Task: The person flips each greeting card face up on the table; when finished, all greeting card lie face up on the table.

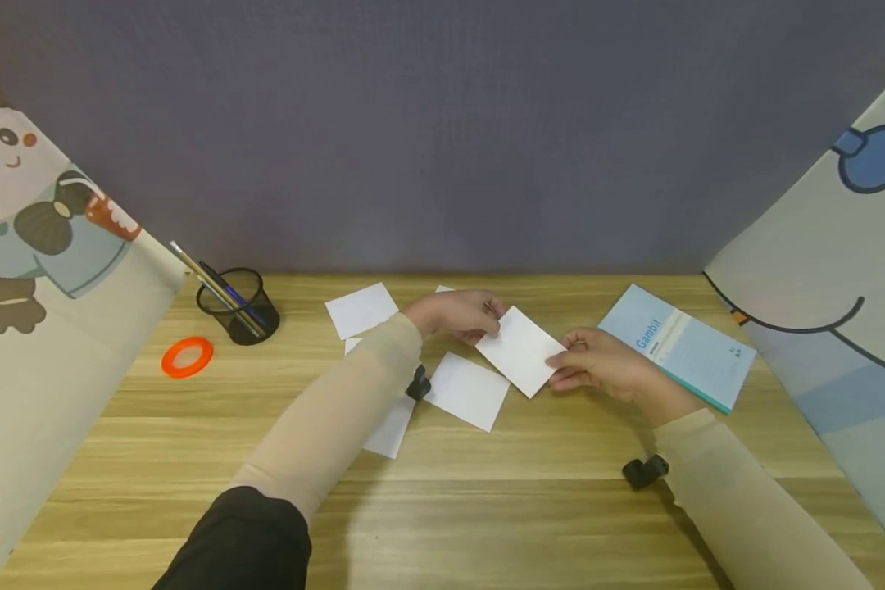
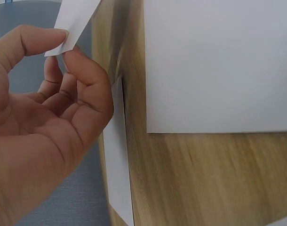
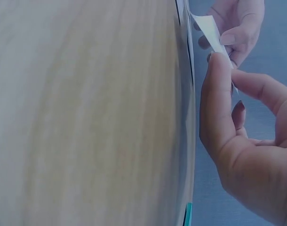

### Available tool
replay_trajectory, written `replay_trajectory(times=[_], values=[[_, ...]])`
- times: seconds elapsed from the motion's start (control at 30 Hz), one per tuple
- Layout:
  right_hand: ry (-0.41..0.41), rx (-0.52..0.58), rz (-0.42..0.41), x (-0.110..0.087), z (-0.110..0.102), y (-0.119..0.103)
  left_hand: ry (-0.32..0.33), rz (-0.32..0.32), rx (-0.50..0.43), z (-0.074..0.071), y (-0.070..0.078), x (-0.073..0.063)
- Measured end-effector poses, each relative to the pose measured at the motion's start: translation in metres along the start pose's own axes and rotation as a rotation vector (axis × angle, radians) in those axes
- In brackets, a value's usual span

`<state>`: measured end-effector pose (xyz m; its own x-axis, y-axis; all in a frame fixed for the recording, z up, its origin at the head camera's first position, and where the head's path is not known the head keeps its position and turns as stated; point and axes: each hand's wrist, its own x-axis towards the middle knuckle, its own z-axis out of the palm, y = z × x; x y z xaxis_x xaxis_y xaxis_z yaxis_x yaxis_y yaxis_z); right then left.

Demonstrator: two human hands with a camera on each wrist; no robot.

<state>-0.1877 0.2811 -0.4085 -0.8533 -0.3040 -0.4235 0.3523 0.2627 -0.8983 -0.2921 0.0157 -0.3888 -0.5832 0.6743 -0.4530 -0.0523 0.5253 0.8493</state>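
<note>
Currently both hands are on one white paper sheet [image 1: 518, 351], raised off the bench [image 1: 487, 500] and set between them near the middle of the head view. Left hand [image 1: 460, 315]: thumb and index finger pinch one corner, other fingers curled in towards the palm in the left wrist view. Right hand [image 1: 597, 363]: thumb and fingers pinch the opposite edge; right wrist view shows the sheet nearly edge-on and slightly bowed. More white paper about the left arm: a loose sheet [image 1: 470, 392] flat on the bench just beside the held one, another [image 1: 363, 310] farther back to the left, others partly hidden by the left forearm and hand. Pale blue notebook [image 1: 682, 344], cover lettered "Gambit", lies at an angle beyond the right hand. Far left, a black mesh cup [image 1: 260, 318] holds a pencil [image 1: 201, 272] and pens, all leaning; orange ring [image 1: 186, 373] flat near it. Beige sleeves [image 1: 339, 410] on both forearms, small black device at each wrist. Grey panel [image 1: 442, 147] behind, cartoon-printed panels either side.
</note>
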Motion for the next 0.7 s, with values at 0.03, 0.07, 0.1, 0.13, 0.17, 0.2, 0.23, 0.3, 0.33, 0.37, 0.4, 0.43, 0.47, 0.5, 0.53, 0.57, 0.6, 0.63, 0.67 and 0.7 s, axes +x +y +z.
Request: replay_trajectory(times=[0.03, 0.07, 0.1, 0.13, 0.17, 0.2, 0.23, 0.3, 0.33, 0.37, 0.4, 0.43, 0.47, 0.5, 0.53, 0.57, 0.6, 0.63, 0.67, 0.7], values=[[0.0, 0.002, -0.002, 0.0, 0.0, 0.0, -0.001, -0.001, 0.002, 0.0, 0.0, -0.001], [0.001, 0.005, -0.003, -0.001, 0.0, -0.001, -0.003, -0.001, 0.002, 0.0, 0.001, -0.001], [0.003, 0.006, -0.004, -0.001, 0.0, -0.002, -0.005, 0.0, 0.002, 0.0, 0.001, -0.002], [0.005, 0.005, -0.005, -0.002, 0.0, -0.002, -0.005, 0.0, -0.002, 0.0, 0.002, -0.002], [0.007, 0.002, -0.007, -0.003, 0.0, -0.003, -0.005, 0.003, -0.005, 0.0, 0.002, -0.003], [0.011, -0.004, -0.01, -0.004, 0.0, -0.004, -0.004, 0.005, -0.008, 0.0, 0.002, -0.003], [0.014, -0.013, -0.014, -0.004, 0.0, -0.005, -0.002, 0.009, -0.011, 0.0, 0.003, -0.003], [0.024, -0.025, -0.019, -0.006, -0.001, -0.006, 0.002, 0.019, -0.016, 0.0, 0.004, -0.004], [0.028, -0.029, -0.022, -0.007, -0.001, -0.007, 0.004, 0.024, -0.017, 0.0, 0.004, -0.005], [0.031, -0.034, -0.025, -0.008, -0.001, -0.008, 0.004, 0.029, -0.016, 0.0, 0.005, -0.006], [0.034, -0.036, -0.027, -0.008, -0.001, -0.009, 0.002, 0.033, -0.02, 0.0, 0.005, -0.007], [0.037, -0.036, -0.029, -0.009, -0.002, -0.009, 0.001, 0.038, -0.025, 0.0, 0.006, -0.008], [0.04, -0.034, -0.03, -0.009, -0.002, -0.01, 0.0, 0.044, -0.031, 0.0, 0.006, -0.009], [0.043, -0.035, -0.034, -0.01, -0.002, -0.01, -0.002, 0.051, -0.038, 0.0, 0.007, -0.01], [0.049, -0.039, -0.04, -0.01, -0.002, -0.01, 0.001, 0.059, -0.047, 0.0, 0.008, -0.011], [0.053, -0.042, -0.045, -0.011, -0.002, -0.011, 0.004, 0.067, -0.056, 0.001, 0.009, -0.012], [0.059, -0.046, -0.052, -0.012, -0.003, -0.011, 0.009, 0.075, -0.066, 0.001, 0.009, -0.012], [0.064, -0.049, -0.058, -0.012, -0.003, -0.012, 0.016, 0.083, -0.069, 0.001, 0.01, -0.013], [0.07, -0.054, -0.064, -0.012, -0.004, -0.012, 0.024, 0.092, -0.072, 0.001, 0.01, -0.013], [0.076, -0.06, -0.071, -0.012, -0.005, -0.012, 0.031, 0.1, -0.073, 0.001, 0.011, -0.013]])
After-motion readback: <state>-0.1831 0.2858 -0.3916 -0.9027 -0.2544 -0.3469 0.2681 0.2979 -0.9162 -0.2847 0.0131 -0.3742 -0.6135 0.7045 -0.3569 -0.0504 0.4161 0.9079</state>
